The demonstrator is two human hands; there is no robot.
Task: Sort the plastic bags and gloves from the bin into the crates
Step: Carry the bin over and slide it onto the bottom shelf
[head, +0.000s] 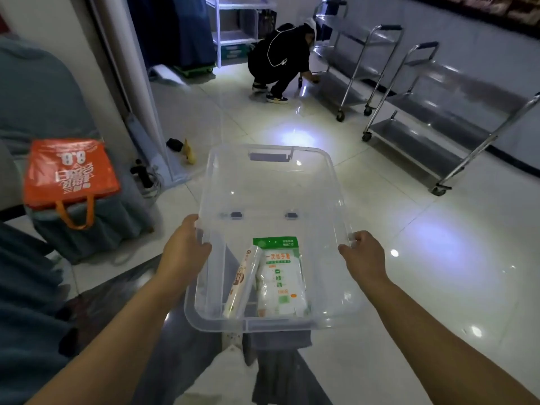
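I hold a clear plastic bin (271, 182) out in front of me above the tiled floor. My left hand (184, 244) grips its left rim and my right hand (362, 255) grips its right rim. Inside, at the near end, lies a green-and-white pack of disposable gloves (280, 282). A long white roll box of plastic bags (242, 282) leans beside it on the left. The rest of the bin is bare. No crates are in view.
An orange tote bag (70, 173) sits on a covered seat at left. Two steel trolleys (415, 118) stand along the right wall. A person in black (280, 59) crouches ahead by the far trolley. Cables and small objects (181, 150) lie by the pillar.
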